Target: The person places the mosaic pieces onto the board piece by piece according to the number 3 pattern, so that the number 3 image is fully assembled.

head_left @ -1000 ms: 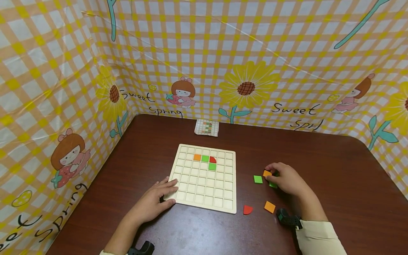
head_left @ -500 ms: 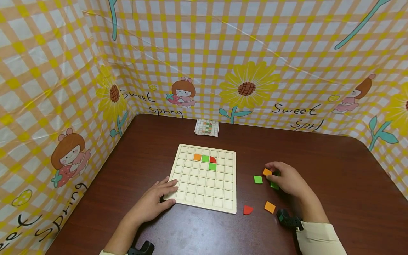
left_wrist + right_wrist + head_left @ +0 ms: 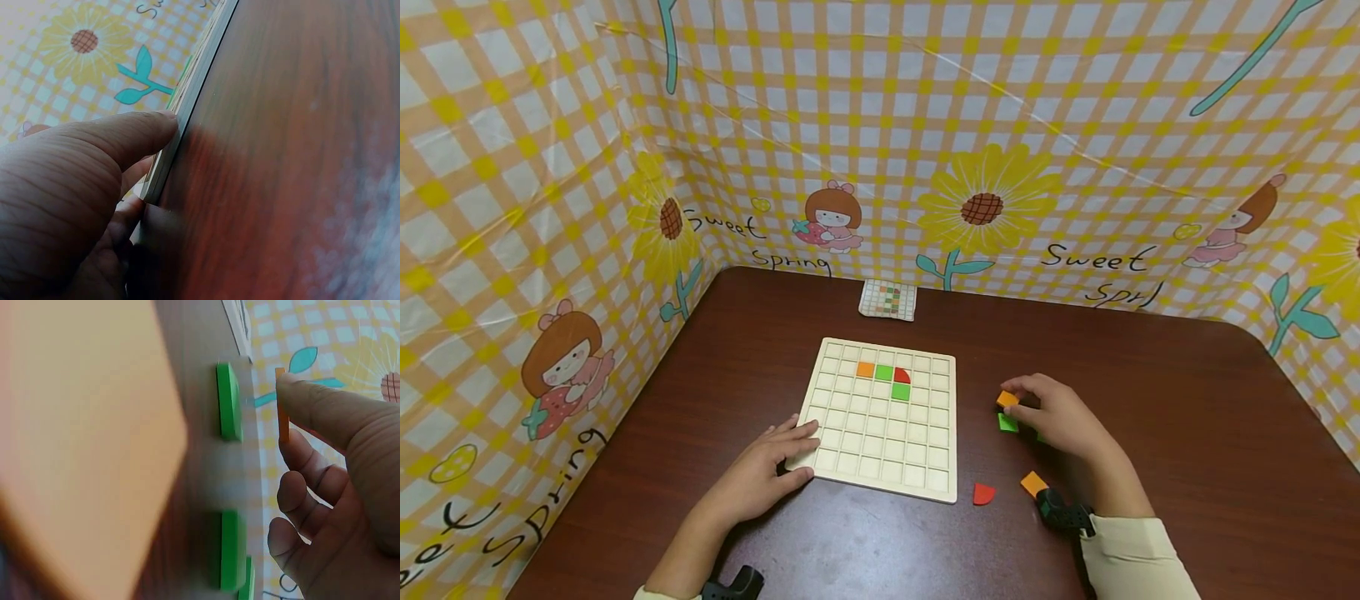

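Note:
My right hand (image 3: 1060,417) pinches an orange square tile (image 3: 1007,399) between thumb and finger. In the right wrist view this tile (image 3: 283,415) is seen edge-on, raised off the table, with the other fingers loosely bent. A green square tile (image 3: 1008,423) lies just below it, and more green tiles (image 3: 231,550) lie near the hand, partly hidden by it in the head view. My left hand (image 3: 767,467) rests on the near left corner of a pale wooden grid board (image 3: 880,450), its thumb touching the front edge. An orange, a green and a red piece sit in one row, with another green under the red.
A red quarter-circle piece (image 3: 983,494) and another orange tile (image 3: 1033,483) lie right of the board's near corner, the orange one beside the right wrist camera (image 3: 1062,510). Behind the board a small pattern card (image 3: 887,300) stands against the checkered cloth (image 3: 880,167).
My right hand has moved left with the pinched orange tile, from over the green tiles to just beyond the separate green one. The left hand and board have stayed in place.

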`<action>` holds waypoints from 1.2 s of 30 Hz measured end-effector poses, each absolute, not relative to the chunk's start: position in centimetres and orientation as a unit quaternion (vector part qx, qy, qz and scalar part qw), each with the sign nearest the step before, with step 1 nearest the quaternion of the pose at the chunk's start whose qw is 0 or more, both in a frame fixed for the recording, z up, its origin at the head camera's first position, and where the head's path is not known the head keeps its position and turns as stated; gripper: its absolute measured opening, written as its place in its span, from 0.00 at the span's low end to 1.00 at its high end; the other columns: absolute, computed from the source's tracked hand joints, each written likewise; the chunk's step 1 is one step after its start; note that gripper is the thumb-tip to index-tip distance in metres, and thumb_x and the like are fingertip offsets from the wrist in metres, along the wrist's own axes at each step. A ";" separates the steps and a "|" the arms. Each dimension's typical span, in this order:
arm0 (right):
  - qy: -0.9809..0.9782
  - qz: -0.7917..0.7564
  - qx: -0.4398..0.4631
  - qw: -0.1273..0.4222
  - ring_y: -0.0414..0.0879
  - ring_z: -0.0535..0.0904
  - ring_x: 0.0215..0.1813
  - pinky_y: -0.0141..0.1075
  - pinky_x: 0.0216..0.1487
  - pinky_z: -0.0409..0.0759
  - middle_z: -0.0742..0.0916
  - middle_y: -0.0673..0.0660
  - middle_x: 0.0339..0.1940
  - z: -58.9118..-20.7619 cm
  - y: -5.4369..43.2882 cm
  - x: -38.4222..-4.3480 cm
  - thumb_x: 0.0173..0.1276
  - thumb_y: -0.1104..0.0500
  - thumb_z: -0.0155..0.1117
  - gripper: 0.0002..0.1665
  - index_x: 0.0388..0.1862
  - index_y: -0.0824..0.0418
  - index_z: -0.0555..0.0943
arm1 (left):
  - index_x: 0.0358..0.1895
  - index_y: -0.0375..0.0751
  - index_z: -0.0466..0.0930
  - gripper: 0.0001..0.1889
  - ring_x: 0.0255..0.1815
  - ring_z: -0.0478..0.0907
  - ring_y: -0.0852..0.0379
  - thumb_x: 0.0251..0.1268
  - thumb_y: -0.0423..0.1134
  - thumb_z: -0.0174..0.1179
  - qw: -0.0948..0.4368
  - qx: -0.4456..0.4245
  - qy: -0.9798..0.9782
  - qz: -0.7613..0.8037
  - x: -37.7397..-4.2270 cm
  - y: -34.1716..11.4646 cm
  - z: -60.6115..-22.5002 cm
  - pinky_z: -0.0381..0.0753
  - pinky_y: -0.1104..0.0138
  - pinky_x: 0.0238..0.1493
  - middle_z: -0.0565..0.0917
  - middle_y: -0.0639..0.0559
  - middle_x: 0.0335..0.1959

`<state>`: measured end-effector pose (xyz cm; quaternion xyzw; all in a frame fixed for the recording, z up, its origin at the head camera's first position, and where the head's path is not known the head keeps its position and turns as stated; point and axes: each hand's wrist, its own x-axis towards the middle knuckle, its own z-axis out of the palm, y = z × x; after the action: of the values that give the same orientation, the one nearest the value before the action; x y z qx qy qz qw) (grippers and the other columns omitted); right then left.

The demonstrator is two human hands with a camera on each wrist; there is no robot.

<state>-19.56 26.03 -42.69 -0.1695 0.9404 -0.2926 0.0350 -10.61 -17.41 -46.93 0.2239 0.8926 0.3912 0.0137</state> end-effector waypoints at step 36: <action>0.894 -0.373 -0.242 0.061 0.47 0.73 0.37 0.39 0.34 0.74 0.81 0.51 0.39 -43.0 16.5 -20.9 0.67 0.64 0.68 0.16 0.54 0.62 0.84 | 0.61 0.36 0.80 0.21 0.77 0.57 0.43 0.65 0.36 0.66 0.018 0.222 0.892 0.393 -10.8 -17.5 -47.3 0.51 0.41 0.73 0.72 0.48 0.70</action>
<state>-20.87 16.48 -42.98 -0.2420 0.8938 -0.3726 0.0606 -10.80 -17.46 -47.26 0.2218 0.8921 0.3933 0.0176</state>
